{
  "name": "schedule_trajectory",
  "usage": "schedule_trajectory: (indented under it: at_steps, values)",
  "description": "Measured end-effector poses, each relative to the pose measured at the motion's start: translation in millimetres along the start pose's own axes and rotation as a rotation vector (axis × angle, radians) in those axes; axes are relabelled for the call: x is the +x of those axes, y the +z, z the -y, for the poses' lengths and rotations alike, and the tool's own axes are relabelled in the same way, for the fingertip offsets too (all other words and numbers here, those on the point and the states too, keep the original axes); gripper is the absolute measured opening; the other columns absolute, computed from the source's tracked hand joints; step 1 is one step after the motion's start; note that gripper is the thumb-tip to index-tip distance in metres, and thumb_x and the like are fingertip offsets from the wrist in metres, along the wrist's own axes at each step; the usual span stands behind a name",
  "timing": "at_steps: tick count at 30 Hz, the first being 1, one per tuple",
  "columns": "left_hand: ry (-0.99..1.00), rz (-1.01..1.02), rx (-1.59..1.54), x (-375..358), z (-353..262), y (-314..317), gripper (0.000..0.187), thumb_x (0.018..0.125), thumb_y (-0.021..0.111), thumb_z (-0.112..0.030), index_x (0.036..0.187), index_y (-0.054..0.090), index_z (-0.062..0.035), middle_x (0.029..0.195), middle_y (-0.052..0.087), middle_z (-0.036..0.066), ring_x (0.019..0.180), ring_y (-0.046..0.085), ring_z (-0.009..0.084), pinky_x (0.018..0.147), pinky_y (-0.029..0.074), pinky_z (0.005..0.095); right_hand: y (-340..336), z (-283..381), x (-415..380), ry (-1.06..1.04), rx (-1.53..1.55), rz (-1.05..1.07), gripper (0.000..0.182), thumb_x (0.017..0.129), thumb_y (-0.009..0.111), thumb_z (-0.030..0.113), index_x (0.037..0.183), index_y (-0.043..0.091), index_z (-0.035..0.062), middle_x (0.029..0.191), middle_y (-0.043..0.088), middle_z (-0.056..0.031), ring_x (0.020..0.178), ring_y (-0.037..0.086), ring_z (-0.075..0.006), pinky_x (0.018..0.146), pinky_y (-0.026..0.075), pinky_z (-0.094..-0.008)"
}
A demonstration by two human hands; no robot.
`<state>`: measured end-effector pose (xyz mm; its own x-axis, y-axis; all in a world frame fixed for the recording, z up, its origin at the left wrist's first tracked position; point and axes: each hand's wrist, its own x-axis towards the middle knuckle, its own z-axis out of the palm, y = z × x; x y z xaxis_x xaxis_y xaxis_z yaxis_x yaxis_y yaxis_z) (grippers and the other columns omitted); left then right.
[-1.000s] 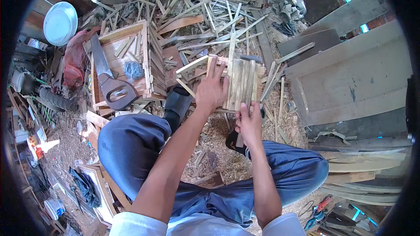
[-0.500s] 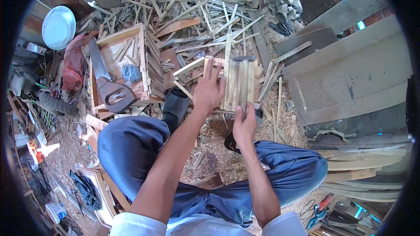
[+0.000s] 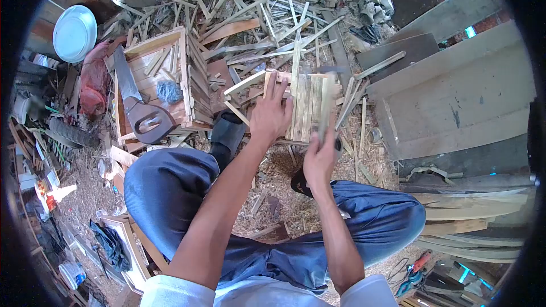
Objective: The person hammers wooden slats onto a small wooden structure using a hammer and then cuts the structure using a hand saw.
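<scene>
Between my feet lies a small slatted wooden piece (image 3: 304,107), made of narrow strips side by side. My left hand (image 3: 271,115) presses on its left part, fingers stretched out and slightly spread. A hammer (image 3: 326,99) is in my right hand (image 3: 319,162), which wraps round the lower end of the handle. Motion blurs the hammer's head and handle over the right side of the slats. One longer strip (image 3: 296,59) sticks out past the far edge. Angled wooden bars (image 3: 244,83) project to the left of the piece.
Left of my hands stands a wooden crate (image 3: 185,74) with a handsaw (image 3: 142,111) across it and blue stringy material (image 3: 169,92) inside. Scrap strips (image 3: 256,11) heap up ahead. Large boards (image 3: 449,96) lean at the right. Shavings (image 3: 296,207) cover the floor.
The hammer has swung slightly to the right and its head has blurred; my right hand turned with it. My left hand stays in place on the slats.
</scene>
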<state>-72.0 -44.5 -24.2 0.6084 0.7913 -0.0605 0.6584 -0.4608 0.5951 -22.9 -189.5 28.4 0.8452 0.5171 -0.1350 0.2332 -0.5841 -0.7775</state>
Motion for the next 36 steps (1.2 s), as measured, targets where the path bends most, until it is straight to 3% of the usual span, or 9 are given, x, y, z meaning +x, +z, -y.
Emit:
schedule_trajectory:
  at_steps: [2, 6, 9, 15, 18, 21, 26, 28, 36]
  values:
    - [0.014, -0.019, -0.009, 0.0, 1.0, 3.3, 0.051, 0.098, 0.047, -0.036, 0.145, 0.045, -0.0180, 0.161, 0.024, 0.006, 0.134, 0.042, 0.0392, 0.100, 0.050, 0.0467, 5.9, -11.4, -1.4, -0.086, -0.169, 0.045, 0.036, 0.098, 0.053, 0.018, 0.128, 0.048, -0.0009, 0.085, 0.066, -0.0312, 0.082, 0.066, -0.0486, 0.069, 0.050, -0.0502]
    - [-0.009, -0.003, 0.002, 0.0, -0.4, 0.5, 0.051, 0.098, 0.048, -0.036, 0.146, 0.045, -0.0183, 0.160, 0.025, 0.006, 0.134, 0.042, 0.0409, 0.099, 0.050, 0.0473, 0.3, -5.6, 5.0, -0.146, -0.016, -0.072, 0.035, 0.099, 0.052, 0.018, 0.129, 0.048, 0.0009, 0.083, 0.065, -0.0322, 0.080, 0.066, -0.0493, 0.068, 0.049, -0.0515]
    - [0.017, -0.035, 0.024, 0.2, 1.7, 4.6, 0.052, 0.097, 0.048, -0.036, 0.146, 0.044, -0.0179, 0.160, 0.025, 0.006, 0.133, 0.043, 0.0416, 0.099, 0.050, 0.0480, -3.3, 12.2, -3.1, 0.010, 0.048, -0.042, 0.034, 0.099, 0.052, 0.018, 0.128, 0.050, 0.0008, 0.084, 0.065, -0.0322, 0.085, 0.065, -0.0501, 0.070, 0.048, -0.0528]
    - [0.014, -0.033, 0.017, 0.0, 0.5, -0.2, 0.052, 0.097, 0.049, -0.035, 0.145, 0.046, -0.0167, 0.160, 0.026, 0.006, 0.128, 0.048, 0.0395, 0.096, 0.051, 0.0474, -1.8, 1.4, 3.5, 0.037, -0.041, 0.089, 0.036, 0.099, 0.052, 0.020, 0.128, 0.047, -0.0010, 0.087, 0.064, -0.0337, 0.091, 0.063, -0.0504, 0.072, 0.050, -0.0519]
    - [0.018, -0.035, 0.012, 0.4, -2.3, -1.3, 0.052, 0.097, 0.049, -0.034, 0.145, 0.046, -0.0157, 0.161, 0.025, 0.006, 0.125, 0.051, 0.0385, 0.095, 0.051, 0.0479, -0.5, 7.6, -0.7, -0.045, 0.061, -0.073, 0.037, 0.099, 0.052, 0.019, 0.129, 0.047, -0.0019, 0.091, 0.065, -0.0339, 0.091, 0.063, -0.0516, 0.074, 0.050, -0.0522]
    - [0.022, -0.059, 0.025, 1.2, 0.3, 3.2, 0.052, 0.097, 0.049, -0.035, 0.145, 0.046, -0.0156, 0.160, 0.025, 0.006, 0.122, 0.054, 0.0387, 0.094, 0.051, 0.0481, 3.1, -0.9, 1.1, -0.100, -0.156, 0.037, 0.036, 0.100, 0.051, 0.019, 0.128, 0.047, -0.0023, 0.089, 0.066, -0.0320, 0.087, 0.064, -0.0513, 0.072, 0.049, -0.0518]
    - [-0.012, 0.000, 0.003, 0.0, -1.8, -1.5, 0.053, 0.097, 0.048, -0.037, 0.145, 0.046, -0.0161, 0.160, 0.025, 0.006, 0.119, 0.057, 0.0391, 0.094, 0.052, 0.0483, -3.5, 7.0, 2.6, -0.011, 0.089, -0.092, 0.036, 0.098, 0.053, 0.020, 0.126, 0.049, -0.0024, 0.090, 0.065, -0.0328, 0.090, 0.064, -0.0500, 0.073, 0.049, -0.0522]
    - [-0.003, -0.008, 0.018, 0.8, -2.8, -1.8, 0.052, 0.097, 0.048, -0.037, 0.145, 0.046, -0.0171, 0.161, 0.024, 0.006, 0.117, 0.058, 0.0393, 0.093, 0.052, 0.0485, -1.1, 2.7, -0.4, -0.028, -0.032, -0.004, 0.035, 0.098, 0.053, 0.020, 0.126, 0.049, -0.0023, 0.089, 0.065, -0.0326, 0.088, 0.064, -0.0500, 0.073, 0.049, -0.0519]
    - [0.006, -0.021, 0.002, 0.8, -1.1, 1.0, 0.053, 0.097, 0.048, -0.036, 0.146, 0.044, -0.0162, 0.160, 0.025, 0.008, 0.133, 0.044, 0.0365, 0.100, 0.049, 0.0458, -1.8, 7.5, 0.0, -0.008, 0.020, -0.014, 0.037, 0.098, 0.054, 0.019, 0.128, 0.049, -0.0030, 0.088, 0.065, -0.0328, 0.088, 0.066, -0.0482, 0.070, 0.050, -0.0498]
